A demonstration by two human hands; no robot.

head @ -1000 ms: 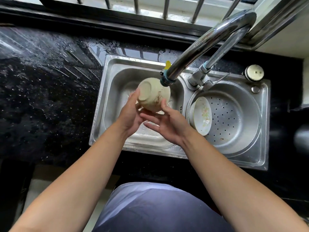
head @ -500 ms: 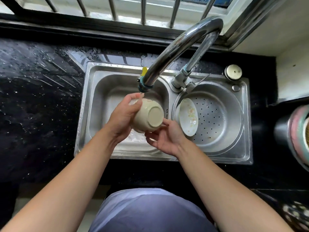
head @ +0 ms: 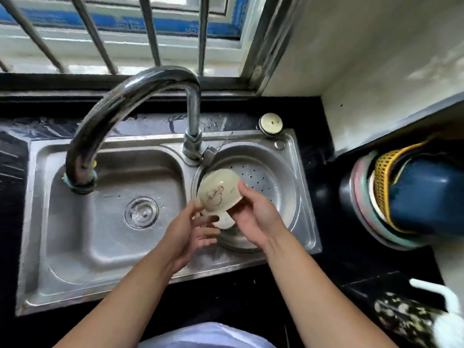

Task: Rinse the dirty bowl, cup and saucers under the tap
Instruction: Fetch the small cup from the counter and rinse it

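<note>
A cream bowl (head: 218,194) with a brown drawing on its side hangs tilted, base up, over the left edge of the round perforated basin (head: 266,177). My right hand (head: 253,218) grips its right rim. My left hand (head: 193,232) holds its lower left edge with thumb and forefinger, the other fingers spread beneath. Part of a white saucer (head: 225,221) shows just under the bowl, between my hands. The tap spout (head: 80,183) ends over the left basin, well left of the bowl; I see no water stream.
The left basin (head: 82,234) holds only its drain (head: 141,212). Black wet counter surrounds the steel sink. A stack of tubs and a yellow basket (head: 391,194) stands at the right. A round plug (head: 271,122) sits behind the sink. Window bars run along the back.
The bowl has moved right, from under the spout to over the perforated basin. My right hand now grips it, and my view has shifted right.
</note>
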